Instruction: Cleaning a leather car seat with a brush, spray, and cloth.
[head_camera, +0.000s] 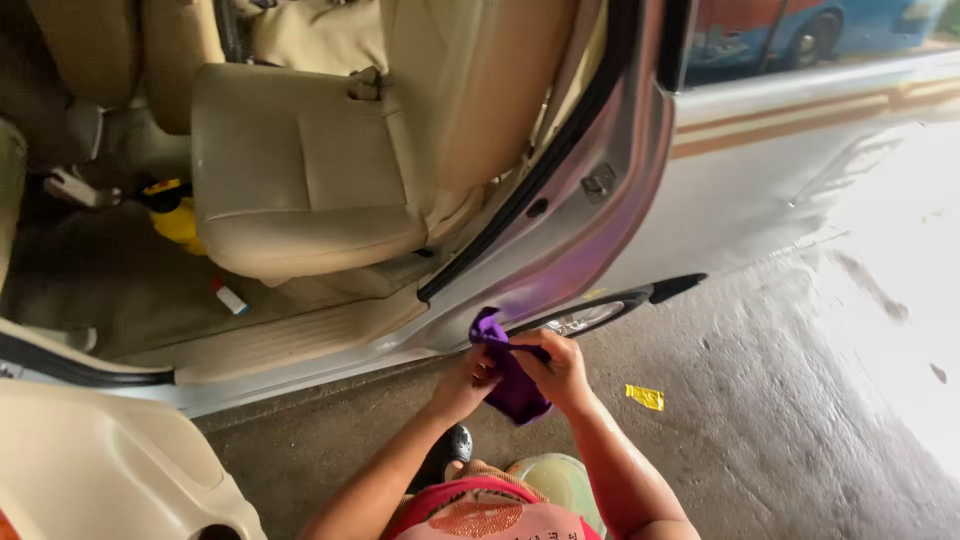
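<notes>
I hold a purple cloth (508, 372) in both hands, low in front of the open car doorway. My left hand (463, 383) grips its left side and my right hand (558, 368) pinches its upper right part. The cloth hangs just below the car's door pillar (590, 215), near the sill (300, 345). Its top corner sticks up between my hands.
A beige car seat (300, 170) fills the doorway. A yellow spray bottle (175, 215) and a small white bottle with a red cap (229, 297) lie on the car floor. The open door's beige panel (100, 460) is at lower left. A yellow scrap (645, 397) lies on wet concrete.
</notes>
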